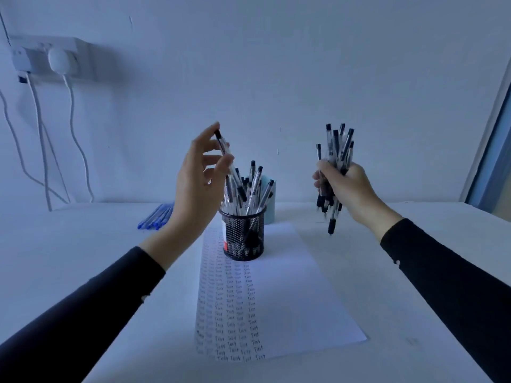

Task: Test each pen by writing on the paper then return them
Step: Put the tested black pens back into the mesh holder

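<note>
A black mesh pen holder stands on the far end of a white sheet of paper and holds several clear pens with black caps. Columns of the word "Test" cover the left part of the sheet. My left hand is raised just left of the holder and pinches a single pen between thumb and fingers, its lower end angled down toward the holder. To the right, my right hand grips a bundle of several pens upright above the table, apart from the holder.
Several blue pens lie on the white table at the back left. A pale blue container stands right behind the mesh holder. A wall socket with a plug and hanging cables is at the upper left. A window frame edges the right side.
</note>
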A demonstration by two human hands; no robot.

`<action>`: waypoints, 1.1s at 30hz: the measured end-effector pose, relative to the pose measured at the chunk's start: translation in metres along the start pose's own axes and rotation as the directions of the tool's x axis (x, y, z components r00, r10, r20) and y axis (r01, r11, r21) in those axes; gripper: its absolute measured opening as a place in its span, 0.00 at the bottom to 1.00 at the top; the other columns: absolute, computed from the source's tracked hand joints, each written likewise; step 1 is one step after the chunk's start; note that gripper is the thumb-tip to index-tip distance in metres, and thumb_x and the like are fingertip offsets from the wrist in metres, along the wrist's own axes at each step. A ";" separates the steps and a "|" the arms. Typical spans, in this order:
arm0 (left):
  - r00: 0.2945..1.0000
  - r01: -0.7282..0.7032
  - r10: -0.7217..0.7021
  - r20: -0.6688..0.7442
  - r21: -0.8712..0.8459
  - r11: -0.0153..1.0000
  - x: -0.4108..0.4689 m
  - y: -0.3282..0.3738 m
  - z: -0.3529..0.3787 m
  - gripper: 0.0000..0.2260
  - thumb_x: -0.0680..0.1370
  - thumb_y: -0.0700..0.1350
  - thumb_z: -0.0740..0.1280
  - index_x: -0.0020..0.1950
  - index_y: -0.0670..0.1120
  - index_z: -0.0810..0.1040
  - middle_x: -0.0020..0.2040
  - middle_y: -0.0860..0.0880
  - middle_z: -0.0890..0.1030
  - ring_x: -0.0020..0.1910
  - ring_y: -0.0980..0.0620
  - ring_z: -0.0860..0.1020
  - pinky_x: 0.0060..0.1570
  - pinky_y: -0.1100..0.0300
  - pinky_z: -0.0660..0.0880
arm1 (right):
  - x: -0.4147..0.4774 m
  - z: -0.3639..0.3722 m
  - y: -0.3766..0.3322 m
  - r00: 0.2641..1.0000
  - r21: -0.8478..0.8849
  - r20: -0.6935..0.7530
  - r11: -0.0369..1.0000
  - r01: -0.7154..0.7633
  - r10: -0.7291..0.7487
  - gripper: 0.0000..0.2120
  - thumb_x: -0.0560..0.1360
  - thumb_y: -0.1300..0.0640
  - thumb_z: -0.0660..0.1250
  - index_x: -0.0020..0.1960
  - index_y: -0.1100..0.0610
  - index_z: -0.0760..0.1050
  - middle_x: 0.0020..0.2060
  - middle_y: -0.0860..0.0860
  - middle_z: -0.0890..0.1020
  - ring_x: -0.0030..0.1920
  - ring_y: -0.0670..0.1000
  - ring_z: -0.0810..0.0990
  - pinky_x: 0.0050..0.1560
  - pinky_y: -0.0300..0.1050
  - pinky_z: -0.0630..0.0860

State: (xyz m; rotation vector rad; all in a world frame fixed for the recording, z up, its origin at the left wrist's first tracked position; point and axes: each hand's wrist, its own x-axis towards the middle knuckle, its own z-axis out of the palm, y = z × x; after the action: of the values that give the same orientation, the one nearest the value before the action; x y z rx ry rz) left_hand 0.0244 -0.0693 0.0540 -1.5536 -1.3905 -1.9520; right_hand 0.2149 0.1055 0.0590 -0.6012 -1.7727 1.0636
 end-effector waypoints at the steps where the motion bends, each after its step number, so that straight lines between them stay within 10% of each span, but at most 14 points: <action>1: 1.000 -0.004 0.003 0.025 0.055 0.998 -0.002 -0.005 -0.002 0.21 0.79 0.43 0.65 0.68 0.61 0.66 0.55 0.53 0.77 0.47 0.53 0.80 0.48 0.55 0.80 | 0.001 0.005 -0.011 0.999 0.115 -0.005 0.992 -0.044 0.045 0.08 0.79 0.55 0.65 0.47 0.60 0.76 0.37 0.49 0.82 0.36 0.46 0.81 0.43 0.44 0.79; 6: 0.967 -0.225 0.166 0.193 0.341 0.913 -0.013 -0.024 -0.004 0.19 0.78 0.43 0.69 0.68 0.46 0.72 0.53 0.50 0.76 0.45 0.58 0.76 0.48 0.69 0.74 | 0.001 0.028 -0.053 0.989 0.431 0.042 0.891 -0.144 0.140 0.07 0.78 0.58 0.65 0.42 0.57 0.76 0.33 0.50 0.82 0.35 0.49 0.80 0.48 0.50 0.79; 10: 0.956 -0.258 0.149 0.255 0.478 0.840 -0.014 -0.029 -0.003 0.18 0.80 0.55 0.62 0.66 0.48 0.75 0.62 0.49 0.73 0.61 0.52 0.68 0.61 0.70 0.60 | -0.006 0.050 -0.070 0.983 0.496 0.126 0.849 -0.182 0.137 0.06 0.78 0.58 0.65 0.42 0.56 0.76 0.34 0.51 0.82 0.36 0.49 0.80 0.44 0.47 0.79; 13: 0.942 -0.276 0.127 0.311 0.503 0.819 -0.020 -0.028 0.001 0.18 0.80 0.57 0.59 0.63 0.49 0.76 0.68 0.49 0.70 0.69 0.49 0.63 0.68 0.56 0.61 | -0.007 0.063 -0.075 0.988 0.480 0.099 0.864 -0.154 0.121 0.09 0.78 0.58 0.65 0.38 0.56 0.76 0.35 0.51 0.82 0.38 0.51 0.80 0.50 0.52 0.78; 19: 0.911 0.215 -0.327 0.250 0.387 0.897 -0.028 -0.010 0.004 0.48 0.67 0.66 0.71 0.77 0.51 0.50 0.79 0.51 0.45 0.78 0.52 0.47 0.72 0.54 0.51 | -0.002 0.070 -0.078 0.995 0.516 -0.001 0.852 -0.085 0.100 0.06 0.78 0.60 0.65 0.42 0.58 0.76 0.34 0.51 0.83 0.35 0.50 0.80 0.48 0.50 0.78; 24: 0.847 0.355 -0.472 0.245 0.400 0.845 -0.024 -0.005 0.030 0.59 0.65 0.58 0.78 0.78 0.48 0.37 0.79 0.45 0.48 0.76 0.49 0.56 0.62 0.64 0.55 | 0.004 0.058 -0.082 0.988 0.579 -0.107 0.815 -0.027 0.109 0.08 0.79 0.60 0.65 0.40 0.57 0.75 0.35 0.52 0.83 0.36 0.51 0.81 0.44 0.48 0.79; 28: 0.818 0.465 -0.536 0.208 0.310 0.829 -0.004 -0.005 0.027 0.46 0.74 0.50 0.73 0.78 0.45 0.43 0.51 0.45 0.78 0.47 0.50 0.79 0.45 0.72 0.70 | 0.008 0.041 -0.082 0.982 0.582 -0.138 0.813 -0.024 0.128 0.09 0.79 0.60 0.65 0.40 0.57 0.74 0.35 0.52 0.83 0.36 0.50 0.81 0.47 0.49 0.79; 30: 0.791 0.503 -0.572 0.217 0.301 0.810 0.001 -0.007 0.017 0.39 0.78 0.49 0.69 0.78 0.48 0.44 0.32 0.50 0.71 0.30 0.52 0.72 0.33 0.65 0.72 | 0.008 0.038 -0.081 0.982 0.573 -0.127 0.818 -0.042 0.139 0.08 0.79 0.60 0.65 0.41 0.57 0.74 0.34 0.51 0.84 0.36 0.50 0.81 0.46 0.48 0.80; 33: 0.719 0.594 -0.631 0.289 0.215 0.775 0.004 -0.011 0.002 0.32 0.80 0.46 0.65 0.78 0.52 0.50 0.32 0.48 0.68 0.35 0.51 0.71 0.39 0.62 0.71 | 0.005 0.047 -0.076 0.982 0.527 -0.079 0.844 -0.103 0.169 0.05 0.79 0.59 0.65 0.44 0.57 0.76 0.35 0.51 0.84 0.35 0.49 0.82 0.46 0.48 0.80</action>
State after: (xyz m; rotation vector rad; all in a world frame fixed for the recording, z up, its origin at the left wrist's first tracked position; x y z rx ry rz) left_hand 0.0159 -0.0609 0.0520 -1.5641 -2.3826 -1.9238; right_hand 0.1745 0.0529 0.1190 -0.4415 -1.2639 1.5039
